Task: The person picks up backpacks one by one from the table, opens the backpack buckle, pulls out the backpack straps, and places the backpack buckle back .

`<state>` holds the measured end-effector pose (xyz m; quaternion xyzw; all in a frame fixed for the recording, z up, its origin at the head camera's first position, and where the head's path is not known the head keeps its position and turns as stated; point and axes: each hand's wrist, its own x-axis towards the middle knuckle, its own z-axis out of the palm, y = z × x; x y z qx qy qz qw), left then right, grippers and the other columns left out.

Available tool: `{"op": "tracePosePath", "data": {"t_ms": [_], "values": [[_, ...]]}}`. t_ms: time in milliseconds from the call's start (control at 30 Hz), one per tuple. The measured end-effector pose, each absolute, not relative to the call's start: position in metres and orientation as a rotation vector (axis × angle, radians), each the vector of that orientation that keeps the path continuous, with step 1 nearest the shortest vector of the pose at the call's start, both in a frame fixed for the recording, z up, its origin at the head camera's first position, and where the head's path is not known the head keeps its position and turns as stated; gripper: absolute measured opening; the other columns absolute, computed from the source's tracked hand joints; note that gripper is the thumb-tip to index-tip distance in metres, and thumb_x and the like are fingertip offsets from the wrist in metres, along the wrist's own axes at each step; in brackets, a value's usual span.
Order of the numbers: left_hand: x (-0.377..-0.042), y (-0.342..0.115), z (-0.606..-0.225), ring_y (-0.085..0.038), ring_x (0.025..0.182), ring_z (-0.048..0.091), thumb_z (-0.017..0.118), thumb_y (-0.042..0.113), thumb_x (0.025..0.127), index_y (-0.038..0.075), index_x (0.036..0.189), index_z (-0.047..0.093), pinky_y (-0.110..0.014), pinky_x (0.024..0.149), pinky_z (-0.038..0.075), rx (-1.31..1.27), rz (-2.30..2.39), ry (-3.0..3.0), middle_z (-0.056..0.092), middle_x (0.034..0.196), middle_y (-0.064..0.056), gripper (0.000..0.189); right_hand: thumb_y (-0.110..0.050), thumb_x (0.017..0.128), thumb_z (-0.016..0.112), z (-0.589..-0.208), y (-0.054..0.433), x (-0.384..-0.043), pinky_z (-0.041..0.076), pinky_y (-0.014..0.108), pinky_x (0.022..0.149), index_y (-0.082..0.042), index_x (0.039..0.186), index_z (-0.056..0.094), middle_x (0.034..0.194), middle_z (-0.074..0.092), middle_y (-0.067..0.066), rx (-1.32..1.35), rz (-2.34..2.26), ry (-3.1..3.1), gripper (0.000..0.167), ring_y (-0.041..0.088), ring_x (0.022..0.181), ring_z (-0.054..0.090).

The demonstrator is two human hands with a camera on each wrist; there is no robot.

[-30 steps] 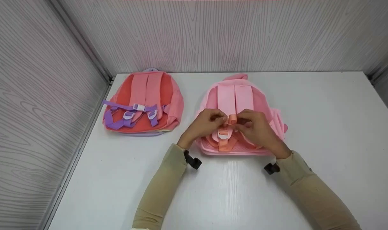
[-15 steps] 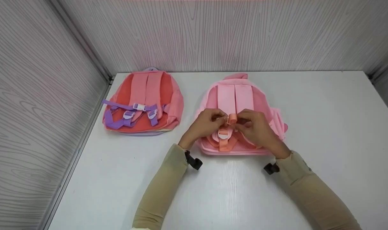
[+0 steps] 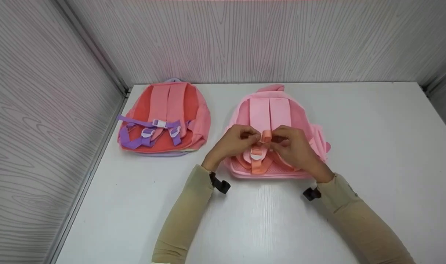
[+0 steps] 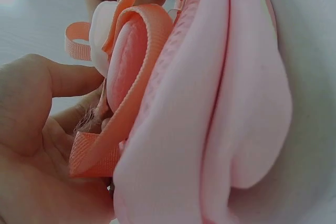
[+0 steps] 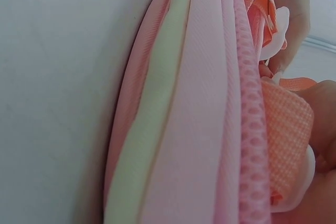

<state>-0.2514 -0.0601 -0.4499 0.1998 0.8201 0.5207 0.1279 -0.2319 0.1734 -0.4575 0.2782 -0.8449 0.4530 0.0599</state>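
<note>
A pink child's backpack [image 3: 260, 110] lies on the table, its shoulder straps facing up. Over its lower middle, my left hand [image 3: 233, 142] pinches one side of an orange webbing strap [image 3: 267, 136], beside a small white buckle mostly hidden by the fingers. From the other side my right hand [image 3: 294, 148] pinches the same strap, which stands up in a short loop between the hands. Just below is a white strap adjuster [image 3: 256, 155] threaded with orange webbing. In the left wrist view, more orange webbing [image 4: 142, 87] curves past the left hand [image 4: 31, 124].
A coral backpack [image 3: 196, 102] with purple straps [image 3: 133, 142] and white buckles lies to the left on the white table [image 3: 245, 227]. Grained panels [image 3: 223, 44] enclose the back and sides. Each wrist carries a black camera mount [image 3: 222, 185].
Both hands keep their pinch at nearly the same spot. The orange loop between them shifts very slightly; the backpacks stay put.
</note>
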Motion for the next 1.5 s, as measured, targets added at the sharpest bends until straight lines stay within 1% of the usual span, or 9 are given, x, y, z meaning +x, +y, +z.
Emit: {"op": "tracePosePath", "data": {"t_ms": [100,200,367,533,767,867,1067,1233,1500], "values": [[-0.252,-0.064,-0.449,-0.012,0.093,0.069,0.066,0.018,0.106,0.005,0.114,0.080,-0.025,0.087,0.055,0.587,1.493,2.380,0.078,0.105,-0.008,0.021,-0.008,0.091,0.085,-0.458,0.174,-0.232,0.061,0.028,0.081,-0.008,0.107,0.083,0.094,0.076,0.003,0.845,1.350,-2.560,0.016,0.015,0.089,0.072],[-0.253,-0.065,-0.450,-0.012,0.092,0.065,0.067,0.017,0.106,0.006,0.115,0.080,-0.026,0.086,0.054,0.583,1.484,2.373,0.077,0.106,-0.008,0.020,-0.008,0.092,0.084,-0.460,0.174,-0.232,0.060,0.026,0.082,-0.008,0.108,0.083,0.095,0.075,0.003,0.847,1.343,-2.572,0.016,0.015,0.089,0.072],[-0.253,-0.064,-0.450,-0.011,0.093,0.066,0.066,0.016,0.106,0.005,0.115,0.080,-0.026,0.088,0.055,0.591,1.496,2.373,0.077,0.107,-0.008,0.020,-0.007,0.093,0.083,-0.460,0.175,-0.232,0.062,0.030,0.084,-0.007,0.110,0.083,0.096,0.076,0.005,0.855,1.346,-2.574,0.018,0.018,0.091,0.074],[-0.253,-0.060,-0.450,-0.010,0.093,0.068,0.064,0.014,0.106,0.004,0.115,0.079,-0.026,0.088,0.056,0.593,1.492,2.399,0.078,0.105,-0.008,0.020,-0.006,0.094,0.082,-0.459,0.175,-0.233,0.063,0.034,0.086,-0.007,0.112,0.083,0.098,0.076,0.005,0.852,1.342,-2.592,0.018,0.017,0.094,0.075],[-0.252,-0.057,-0.451,-0.011,0.091,0.068,0.063,0.014,0.107,0.003,0.116,0.079,-0.026,0.084,0.057,0.578,1.480,2.415,0.078,0.106,-0.008,0.021,-0.006,0.093,0.082,-0.459,0.174,-0.233,0.062,0.025,0.085,-0.007,0.112,0.083,0.098,0.076,0.004,0.862,1.385,-2.578,0.019,0.017,0.094,0.075],[-0.251,-0.057,-0.450,-0.012,0.092,0.070,0.064,0.015,0.107,0.003,0.116,0.079,-0.026,0.086,0.057,0.584,1.476,2.405,0.078,0.107,-0.009,0.022,-0.005,0.093,0.082,-0.459,0.174,-0.233,0.062,0.026,0.084,-0.007,0.111,0.083,0.097,0.075,0.005,0.866,1.390,-2.575,0.018,0.018,0.093,0.075],[-0.252,-0.064,-0.444,-0.013,0.095,0.068,0.065,0.019,0.107,0.005,0.118,0.079,-0.028,0.090,0.056,0.580,1.438,2.379,0.078,0.106,-0.008,0.023,-0.005,0.092,0.084,-0.459,0.175,-0.233,0.064,0.034,0.084,-0.009,0.108,0.083,0.097,0.075,0.003,0.838,1.405,-2.579,0.017,0.018,0.092,0.074],[-0.253,-0.069,-0.443,-0.013,0.095,0.067,0.066,0.022,0.107,0.007,0.120,0.079,-0.029,0.091,0.055,0.580,1.413,2.356,0.078,0.106,-0.006,0.024,-0.006,0.092,0.084,-0.458,0.176,-0.233,0.063,0.031,0.083,-0.009,0.109,0.083,0.097,0.075,0.003,0.848,1.402,-2.574,0.018,0.018,0.092,0.074],[-0.254,-0.068,-0.447,-0.013,0.091,0.067,0.066,0.020,0.107,0.006,0.118,0.080,-0.026,0.087,0.056,0.577,1.446,2.354,0.078,0.104,-0.007,0.023,-0.006,0.092,0.084,-0.459,0.177,-0.233,0.062,0.028,0.084,-0.009,0.111,0.083,0.098,0.075,0.003,0.856,1.370,-2.574,0.020,0.017,0.091,0.073]]}}
